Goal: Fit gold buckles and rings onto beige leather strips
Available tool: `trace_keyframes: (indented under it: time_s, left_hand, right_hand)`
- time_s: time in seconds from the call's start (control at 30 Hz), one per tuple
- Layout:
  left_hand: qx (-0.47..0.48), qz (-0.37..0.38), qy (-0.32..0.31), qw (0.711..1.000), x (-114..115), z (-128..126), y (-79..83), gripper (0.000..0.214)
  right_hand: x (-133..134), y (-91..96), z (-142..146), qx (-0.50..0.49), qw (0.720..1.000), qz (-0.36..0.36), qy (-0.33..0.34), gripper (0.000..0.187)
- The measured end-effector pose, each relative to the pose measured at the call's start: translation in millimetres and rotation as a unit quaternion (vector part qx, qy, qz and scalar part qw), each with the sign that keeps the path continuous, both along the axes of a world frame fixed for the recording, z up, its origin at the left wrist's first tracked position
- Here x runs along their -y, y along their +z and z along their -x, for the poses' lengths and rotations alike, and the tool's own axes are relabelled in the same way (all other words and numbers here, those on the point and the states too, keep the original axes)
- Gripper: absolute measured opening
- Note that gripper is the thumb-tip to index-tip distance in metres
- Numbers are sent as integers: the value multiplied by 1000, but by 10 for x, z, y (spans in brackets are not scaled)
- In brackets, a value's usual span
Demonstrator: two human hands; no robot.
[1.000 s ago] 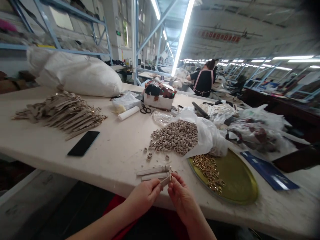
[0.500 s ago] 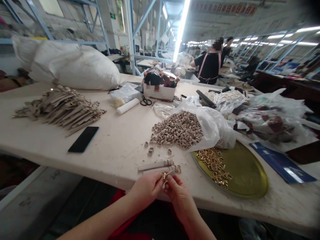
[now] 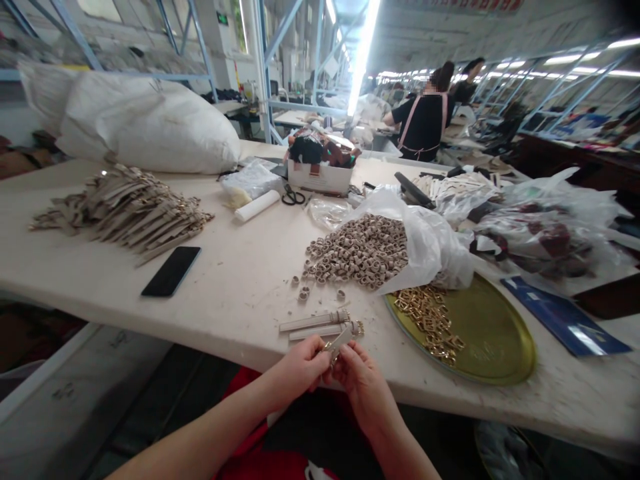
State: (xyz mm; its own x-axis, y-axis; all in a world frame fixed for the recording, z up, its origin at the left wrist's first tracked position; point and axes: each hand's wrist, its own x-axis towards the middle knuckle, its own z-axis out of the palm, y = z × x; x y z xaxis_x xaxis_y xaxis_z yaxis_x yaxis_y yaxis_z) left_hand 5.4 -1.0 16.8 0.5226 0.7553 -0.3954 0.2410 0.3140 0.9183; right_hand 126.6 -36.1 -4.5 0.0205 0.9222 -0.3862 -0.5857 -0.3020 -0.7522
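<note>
At the table's front edge, my left hand and my right hand are closed together on a beige strap with a gold buckle. The strap's free end points up and to the right; its lower part is hidden by my fingers. Just beyond my hands lie two similar buckled straps, side by side. Farther back, beige strap loops spill from a clear plastic bag, with a few loose ones in front. Gold buckles lie in a round, gold-coloured tray to the right.
A pile of beige straps and a black phone lie on the left. Behind them rests a big white sack. Black-handled scissors, a white roll and a filled white box stand farther back. A blue folder lies right.
The strap between my hands has turned, and more of its flat length shows above my fingers. Both hands stay together near the table edge. The view has shifted slightly.
</note>
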Motion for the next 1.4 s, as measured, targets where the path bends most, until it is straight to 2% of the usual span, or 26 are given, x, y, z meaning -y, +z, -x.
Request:
trace_keyframes:
  time_s: [0.1, 0.17, 0.23, 0.3, 0.37, 0.47, 0.53, 0.6, 0.7, 0.73, 0.77, 0.8, 0.93, 1.0, 1.1, 1.17, 1.23, 1.33, 1.37, 1.4]
  left_hand:
    - [8, 11, -3, 1000, 14, 15, 12, 16]
    - [14, 17, -13, 1000, 22, 30, 39, 16]
    - [15, 20, -27, 999, 37, 48, 68, 17]
    - [9, 8, -34, 999, 62, 62, 85, 18]
    - [-2, -22, -35, 999, 95, 72, 87, 21]
    - [-20, -63, -31, 997, 145, 80, 66, 22]
    - [-31, -74, -27, 996, 167, 80, 48, 21]
    - [-32, -71, -20, 997, 182, 76, 34, 18]
    - [-31, -76, -3, 997, 198, 69, 35, 14]
    - [-36, -84, 2, 996, 201, 70, 44, 14]
    - [-43, -90, 2, 995, 201, 74, 58, 15]
    - [-48, -91, -2, 995, 195, 82, 76, 17]
    - [-38, -61, -30, 997, 98, 127, 135, 26]
    - [-28, -59, -13, 998, 6, 139, 123, 30]
    - [4, -51, 35, 998, -150, 131, 61, 29]
    - [24, -58, 51, 997, -247, 116, 18, 30]
    - [22, -92, 41, 995, -330, 101, -15, 30]
    - [-17, -124, 41, 991, -425, 93, -64, 24]
    - [-27, -118, 51, 991, -450, 96, -82, 25]
    - [-34, -109, 63, 991, -472, 102, -98, 26]
  right_hand:
    - [37, 28, 14, 30, 1000, -5, 7, 24]
    - [88, 36, 8, 136, 989, -52, -1, 22]
    - [139, 41, -14, 280, 953, -112, -32, 21]
    - [167, 46, -41, 372, 915, -147, -49, 20]
    - [165, 55, -61, 374, 916, -144, -30, 22]
    - [146, 73, -63, 313, 943, -107, 26, 27]
    - [159, 80, -53, 324, 939, -112, 36, 27]
    - [200, 80, -46, 403, 901, -160, 6, 22]
    - [259, 69, -61, 517, 817, -253, -28, 10]
    - [263, 64, -72, 529, 806, -263, -27, 9]
    - [255, 61, -84, 528, 809, -258, -25, 9]
    - [238, 59, -96, 514, 823, -239, -19, 10]
    - [104, 77, -114, 382, 912, -145, 39, 21]
    - [16, 100, -123, 344, 924, -153, 63, 23]
    - [-186, 134, -198, 337, 913, -198, 121, 28]
    - [-404, 131, -294, 363, 895, -208, 153, 38]
    - [-684, 89, -402, 452, 858, -207, 133, 38]
    - [-1106, -26, -514, 629, 748, -192, 86, 16]
    - [-1216, -65, -531, 662, 721, -184, 88, 10]
    - [-1300, -98, -538, 679, 706, -178, 96, 8]
